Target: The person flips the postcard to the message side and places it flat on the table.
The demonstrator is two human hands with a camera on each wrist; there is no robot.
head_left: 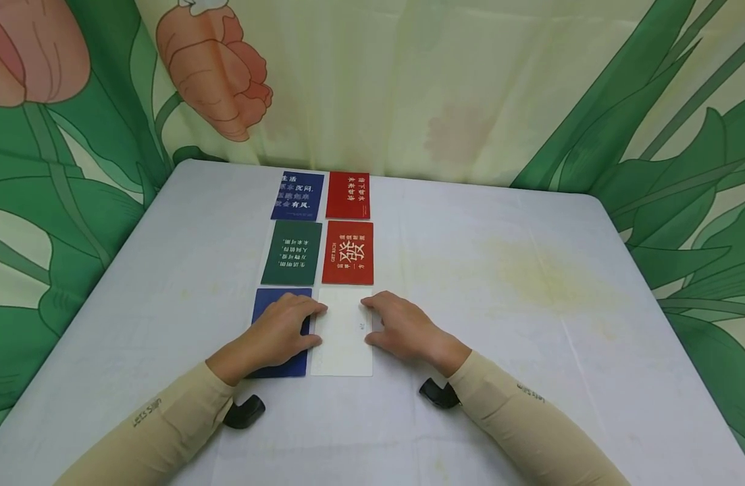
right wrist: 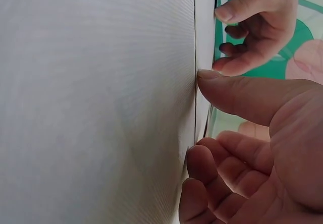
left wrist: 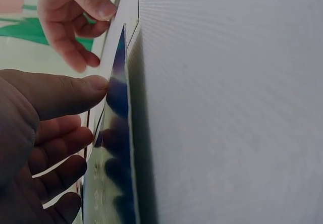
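Note:
A white card (head_left: pixel 340 331) lies flat on the table between the two hands. My left hand (head_left: pixel 279 331) reaches over a dark blue card (head_left: pixel 293 368), thumb and fingertips at the white card's left edge. My right hand (head_left: pixel 406 329) has its thumb and fingertips at the white card's right edge. In the left wrist view, the glossy blue card (left wrist: pixel 119 98) lies beside my left thumb, and shows dark reflections of the fingers. The right wrist view has the right thumb (right wrist: pixel 232 94) touching the thin card edge. Neither hand is curled round a card.
Beyond the hands, cards continue in two columns: a green card (head_left: pixel 292 253) beside a red card (head_left: pixel 348 253), then a blue card (head_left: pixel 296 196) beside another red card (head_left: pixel 348 196). A white cloth (head_left: pixel 500 324) covers the table. A floral curtain (head_left: pixel 408 88) hangs behind it.

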